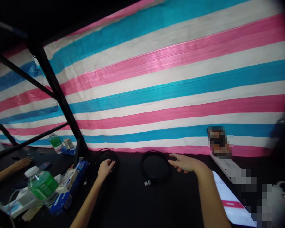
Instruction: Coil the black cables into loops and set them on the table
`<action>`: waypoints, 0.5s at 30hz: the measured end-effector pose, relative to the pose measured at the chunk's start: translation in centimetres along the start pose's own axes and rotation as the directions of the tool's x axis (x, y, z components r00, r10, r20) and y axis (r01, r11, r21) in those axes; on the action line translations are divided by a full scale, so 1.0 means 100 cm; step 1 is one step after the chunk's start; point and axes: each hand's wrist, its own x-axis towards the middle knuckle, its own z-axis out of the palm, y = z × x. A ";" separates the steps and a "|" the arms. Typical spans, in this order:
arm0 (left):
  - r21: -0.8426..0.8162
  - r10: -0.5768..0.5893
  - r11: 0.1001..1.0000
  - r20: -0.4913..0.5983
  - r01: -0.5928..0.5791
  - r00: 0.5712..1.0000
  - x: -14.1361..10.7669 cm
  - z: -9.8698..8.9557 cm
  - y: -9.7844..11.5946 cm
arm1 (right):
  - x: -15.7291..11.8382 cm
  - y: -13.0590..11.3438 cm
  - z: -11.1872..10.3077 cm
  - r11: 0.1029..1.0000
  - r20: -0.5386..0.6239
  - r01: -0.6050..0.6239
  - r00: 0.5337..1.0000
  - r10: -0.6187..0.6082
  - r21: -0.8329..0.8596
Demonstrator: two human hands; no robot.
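Note:
Two coiled black cables lie on the dark tabletop [137,205]. My left hand [106,168] is at the left coil [104,153], its fingers curled closed on the cable. The right coil [142,167] forms a loose ring, with silver and white connector ends [147,183] at its front. Just beside this ring's right edge is my right hand [186,162], its fingers apart and pointing left, holding nothing that I can see.
Left of my arm stand a green-liquid bottle [44,183] and a blue box [65,196]. A lit screen [230,202] lies at the right. A black metal post [59,98] rises before a striped sheet [156,95]. Another person's hand [23,163] rests at far left.

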 end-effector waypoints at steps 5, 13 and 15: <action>0.037 -0.096 0.994 -0.164 0.104 0.982 0.009 -0.038 0.019 | -0.022 -0.004 0.001 0.998 -0.038 0.070 0.997 -0.070 0.001; -0.003 -0.111 0.990 -0.640 0.142 0.760 -0.013 -0.094 0.055 | -0.043 -0.019 0.008 0.980 -0.008 0.167 0.986 -0.169 -0.107; -0.010 -0.060 0.997 -0.682 0.073 0.729 -0.028 -0.099 0.068 | -0.045 -0.027 0.011 0.977 0.005 0.176 0.984 -0.177 -0.120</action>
